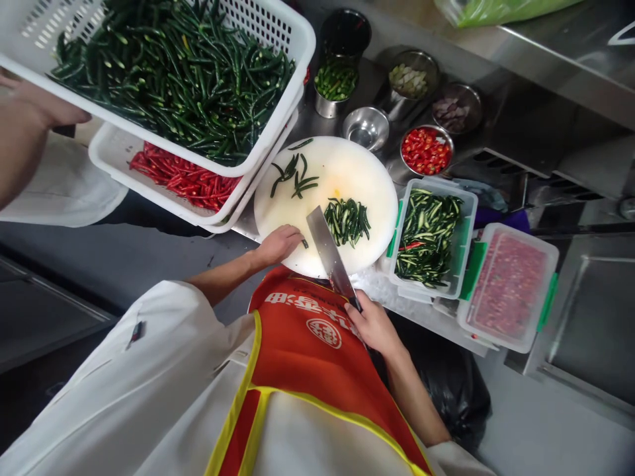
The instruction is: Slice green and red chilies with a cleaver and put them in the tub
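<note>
From my remote seat I see the right hand (372,320) with its grip wrapped round the handle of the knife (327,241), mid-frame, blade just beside the cut green chillies (348,222) on the cutting board (342,177). Whether the left hand (280,244) pinches the chilli piece (304,244), I cannot tell. A leftward slip could nick it; a jolt could tip the upper-left basket (272,132). The apron (297,360) shows white Chinese characters (303,301), perhaps 香油, and a round emblem (325,332).
</note>
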Tool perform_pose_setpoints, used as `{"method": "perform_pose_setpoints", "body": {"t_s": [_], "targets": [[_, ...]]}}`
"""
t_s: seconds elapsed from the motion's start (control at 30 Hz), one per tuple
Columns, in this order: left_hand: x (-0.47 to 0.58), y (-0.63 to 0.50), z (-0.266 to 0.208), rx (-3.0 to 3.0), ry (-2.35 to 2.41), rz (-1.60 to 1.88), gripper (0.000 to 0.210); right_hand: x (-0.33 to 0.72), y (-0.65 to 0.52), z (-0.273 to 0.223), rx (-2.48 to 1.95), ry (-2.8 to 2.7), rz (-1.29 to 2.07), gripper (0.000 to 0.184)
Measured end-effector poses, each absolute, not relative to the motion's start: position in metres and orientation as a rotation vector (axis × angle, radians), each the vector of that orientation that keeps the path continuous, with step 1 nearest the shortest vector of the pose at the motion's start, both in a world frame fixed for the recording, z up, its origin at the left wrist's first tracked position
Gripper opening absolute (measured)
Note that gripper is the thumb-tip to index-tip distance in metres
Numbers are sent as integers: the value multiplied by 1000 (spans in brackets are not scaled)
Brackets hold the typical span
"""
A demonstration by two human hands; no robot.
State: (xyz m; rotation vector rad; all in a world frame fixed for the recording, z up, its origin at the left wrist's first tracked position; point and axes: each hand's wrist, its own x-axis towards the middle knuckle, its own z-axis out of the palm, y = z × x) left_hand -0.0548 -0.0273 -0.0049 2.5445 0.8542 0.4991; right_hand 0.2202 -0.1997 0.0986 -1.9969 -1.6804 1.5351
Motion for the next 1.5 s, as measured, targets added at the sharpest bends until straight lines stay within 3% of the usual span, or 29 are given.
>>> {"method": "perform_pose_setpoints", "body": {"t_s": [0.5, 0.83, 1.0, 1.2, 1.4, 1.5], "targets": [[-57, -13, -10, 2509, 671, 578, 25, 238, -174, 131, -1874, -1774, 1726, 26], [-53, -9, -5, 2525, 627, 491, 27, 194, -158, 78, -1918, -1582, 1597, 21], [-26, 27, 8, 2437, 1108, 521, 28, 224, -193, 95, -1953, -1469, 1618, 30], [3, 79, 15, 2328, 1408, 135, 14, 226, -209, 108, -1768, -1816, 1622, 30], [-24, 64, 31, 2296, 1318, 549, 15, 219, -208, 92, -1973, -1597, 1560, 33], [-40, 32, 23, 2418, 993, 485, 18, 221, -205, 89, -2066, -1438, 1538, 31]]}}
